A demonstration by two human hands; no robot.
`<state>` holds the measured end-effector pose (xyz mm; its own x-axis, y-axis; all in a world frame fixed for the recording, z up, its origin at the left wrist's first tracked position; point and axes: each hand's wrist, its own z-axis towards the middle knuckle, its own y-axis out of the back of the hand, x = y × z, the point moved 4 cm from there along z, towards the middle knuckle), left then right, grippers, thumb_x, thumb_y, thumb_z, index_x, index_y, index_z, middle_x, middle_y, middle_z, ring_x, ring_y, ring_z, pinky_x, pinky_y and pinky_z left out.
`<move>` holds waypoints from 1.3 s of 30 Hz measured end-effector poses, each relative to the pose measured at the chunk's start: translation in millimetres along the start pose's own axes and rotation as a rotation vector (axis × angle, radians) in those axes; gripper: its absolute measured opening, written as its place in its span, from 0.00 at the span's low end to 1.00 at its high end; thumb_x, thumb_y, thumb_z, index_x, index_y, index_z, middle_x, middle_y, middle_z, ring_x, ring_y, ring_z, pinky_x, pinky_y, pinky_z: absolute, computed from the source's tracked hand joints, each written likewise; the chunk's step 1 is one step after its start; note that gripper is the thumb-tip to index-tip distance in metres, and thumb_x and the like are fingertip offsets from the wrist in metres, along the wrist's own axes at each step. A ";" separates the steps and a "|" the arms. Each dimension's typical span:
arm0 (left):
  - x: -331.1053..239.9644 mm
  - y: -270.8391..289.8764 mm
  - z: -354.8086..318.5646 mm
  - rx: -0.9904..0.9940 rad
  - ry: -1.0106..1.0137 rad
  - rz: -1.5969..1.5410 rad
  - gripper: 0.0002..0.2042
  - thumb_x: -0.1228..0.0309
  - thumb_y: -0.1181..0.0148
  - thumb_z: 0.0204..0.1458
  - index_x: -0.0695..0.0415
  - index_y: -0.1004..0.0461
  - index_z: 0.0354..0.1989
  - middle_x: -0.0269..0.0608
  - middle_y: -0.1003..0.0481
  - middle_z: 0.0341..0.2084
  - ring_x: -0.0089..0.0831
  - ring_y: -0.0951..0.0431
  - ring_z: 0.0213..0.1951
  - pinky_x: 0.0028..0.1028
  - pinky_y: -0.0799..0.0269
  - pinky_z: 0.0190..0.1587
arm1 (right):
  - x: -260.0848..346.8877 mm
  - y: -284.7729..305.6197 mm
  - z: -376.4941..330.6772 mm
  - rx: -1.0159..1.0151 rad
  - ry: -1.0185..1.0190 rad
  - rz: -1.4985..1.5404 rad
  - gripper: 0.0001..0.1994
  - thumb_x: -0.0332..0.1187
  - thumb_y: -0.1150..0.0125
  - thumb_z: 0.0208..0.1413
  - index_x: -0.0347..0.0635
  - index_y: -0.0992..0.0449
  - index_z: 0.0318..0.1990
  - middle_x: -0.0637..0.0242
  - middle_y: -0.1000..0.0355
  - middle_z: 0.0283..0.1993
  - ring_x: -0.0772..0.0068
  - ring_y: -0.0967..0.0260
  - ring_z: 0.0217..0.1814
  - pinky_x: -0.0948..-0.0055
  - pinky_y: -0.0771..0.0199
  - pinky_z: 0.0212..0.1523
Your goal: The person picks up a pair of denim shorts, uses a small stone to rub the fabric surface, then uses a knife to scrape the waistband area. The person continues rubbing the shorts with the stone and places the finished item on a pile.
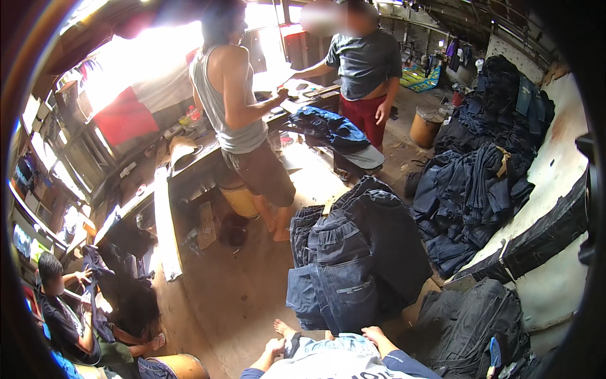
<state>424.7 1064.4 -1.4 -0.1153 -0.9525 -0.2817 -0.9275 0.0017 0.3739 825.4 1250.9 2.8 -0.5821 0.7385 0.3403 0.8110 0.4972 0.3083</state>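
Observation:
At the bottom edge, my left hand (275, 347) is curled closed beside a grey-blue bit of cloth; what it holds, if anything, does not show. My right hand (374, 335) lies at the right edge of the pale blue cloth (351, 343) over my lap. Its fingers are too small and partly hidden to read. Just beyond my hands stands a big stack of dark denim trousers (344, 252), folded over, with a yellowish tag (328, 205) on top. My bare foot (284, 327) shows left of the stack.
Denim heaps (473, 196) line the right wall, and more dark fabric (470, 322) lies near my right. Two people stand at a long workbench (189, 161). Another person (66, 309) sits at lower left, handling dark cloth. A round drum (427, 126) stands farther back.

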 end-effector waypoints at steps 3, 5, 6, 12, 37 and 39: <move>4.2 23.2 -15.2 -0.042 0.028 -0.084 0.23 0.52 0.47 0.60 0.63 0.21 0.43 0.47 0.19 0.33 0.36 0.16 0.32 0.35 0.19 0.34 | 27.7 -17.1 10.0 0.070 0.141 -0.078 0.17 0.45 0.37 0.59 0.40 0.19 0.45 0.62 0.20 0.42 0.70 0.23 0.41 0.65 0.24 0.42; 2.1 29.2 -22.5 -0.042 0.049 -0.106 0.23 0.52 0.47 0.60 0.63 0.21 0.42 0.47 0.19 0.33 0.36 0.16 0.31 0.34 0.19 0.33 | 36.9 -21.3 11.1 0.072 0.220 -0.167 0.16 0.42 0.37 0.59 0.38 0.19 0.43 0.60 0.20 0.41 0.69 0.23 0.39 0.65 0.25 0.41; -0.3 29.7 -25.1 -0.044 0.044 -0.102 0.22 0.52 0.47 0.60 0.63 0.21 0.42 0.47 0.19 0.33 0.36 0.16 0.31 0.34 0.19 0.33 | 38.4 -21.1 10.0 0.066 0.256 -0.235 0.16 0.42 0.37 0.59 0.37 0.18 0.43 0.60 0.19 0.41 0.68 0.23 0.39 0.65 0.24 0.41; -13.8 2.4 -19.9 -0.015 -0.012 -0.147 0.22 0.53 0.46 0.60 0.63 0.22 0.46 0.46 0.18 0.34 0.36 0.16 0.33 0.33 0.19 0.35 | -0.4 3.4 0.0 0.040 0.074 -0.261 0.21 0.47 0.38 0.57 0.35 0.17 0.43 0.52 0.19 0.45 0.58 0.20 0.48 0.62 0.24 0.48; 4.3 -25.6 -17.6 0.013 -0.027 -0.057 0.22 0.52 0.45 0.59 0.62 0.20 0.44 0.45 0.18 0.37 0.35 0.17 0.37 0.32 0.19 0.39 | -54.8 11.4 4.7 0.002 0.016 -0.330 0.26 0.54 0.36 0.52 0.41 0.17 0.47 0.57 0.21 0.53 0.59 0.24 0.57 0.64 0.27 0.55; 16.3 -31.2 -5.7 -0.011 -0.041 0.020 0.23 0.51 0.47 0.59 0.62 0.20 0.44 0.50 0.18 0.40 0.39 0.17 0.39 0.34 0.20 0.42 | -57.6 10.2 8.2 0.013 -0.009 -0.345 0.29 0.54 0.39 0.54 0.38 0.20 0.52 0.53 0.24 0.58 0.56 0.27 0.62 0.64 0.28 0.59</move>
<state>453.8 1047.1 -12.7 -0.1481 -0.9390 -0.3104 -0.9209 0.0165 0.3895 867.7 1217.2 -20.9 -0.8215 0.5301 0.2101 0.5675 0.7240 0.3921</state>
